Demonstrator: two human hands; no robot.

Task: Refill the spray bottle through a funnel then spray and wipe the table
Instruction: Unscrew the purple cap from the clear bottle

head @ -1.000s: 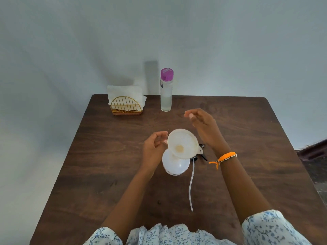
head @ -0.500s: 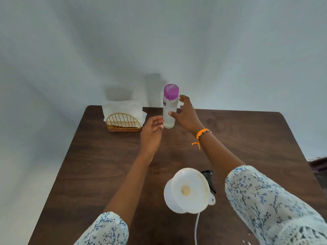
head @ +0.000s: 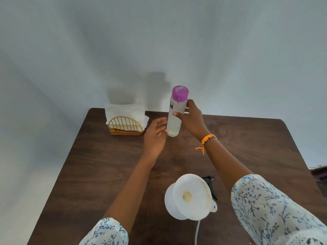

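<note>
A clear water bottle (head: 174, 121) with a purple cap is held a little above the brown table (head: 99, 170) by my right hand (head: 190, 119), whose thumb and fingers wrap its middle. Just left of the bottle's lower part, my left hand (head: 155, 137) is open, its fingertips close to the bottle. Near me stands the white spray bottle (head: 170, 204) with a white funnel (head: 192, 196) seated in its neck. The black spray head (head: 209, 183) lies behind the funnel, and its thin white tube (head: 197, 232) runs toward me.
A gold wire napkin holder (head: 125, 125) with white napkins (head: 123, 112) sits at the table's far left corner. A pale wall stands right behind the table's far edge. A dark object (head: 320, 175) shows past the table's right edge.
Both hands left the funnel and reached to the far side. My right hand took hold of the purple-capped bottle and has raised it slightly off the table. The view tilted upward.
</note>
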